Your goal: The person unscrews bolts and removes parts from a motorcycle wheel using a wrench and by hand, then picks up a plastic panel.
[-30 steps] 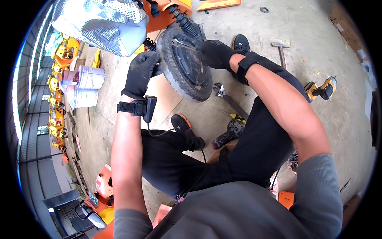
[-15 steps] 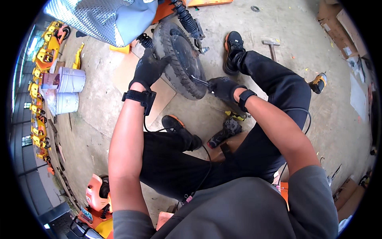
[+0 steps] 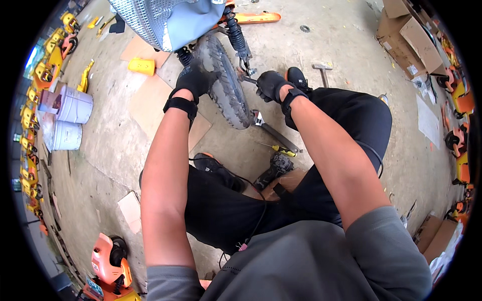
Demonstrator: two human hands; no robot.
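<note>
A black tyre (image 3: 226, 95) on a wheel stands upright below a pair of shock absorbers (image 3: 236, 35). My left hand (image 3: 196, 79), in a black glove, grips its left side near the top. To the right of the wheel my right hand (image 3: 271, 86), gloved too, is closed around a short metal bar (image 3: 248, 79) that points toward the hub. Most of the bar is hidden in the fist. An adjustable wrench (image 3: 273, 131) lies on the floor by the tyre's lower edge. Closer to me are a yellow-handled screwdriver (image 3: 282, 149) and a dark power tool (image 3: 273, 170).
A silver and grey cover (image 3: 170, 22) hangs over the vehicle. A hammer (image 3: 323, 71) lies beyond my right knee, and a yellow cup-shaped part (image 3: 141, 66) sits on cardboard at left. White buckets (image 3: 70, 115) stand farther left. An open carton (image 3: 409, 37) is at far right.
My right hand has moved up from the tyre's lower right side toward the hub height. The wheel shows more tread and less side. The wrench on the floor has come into sight.
</note>
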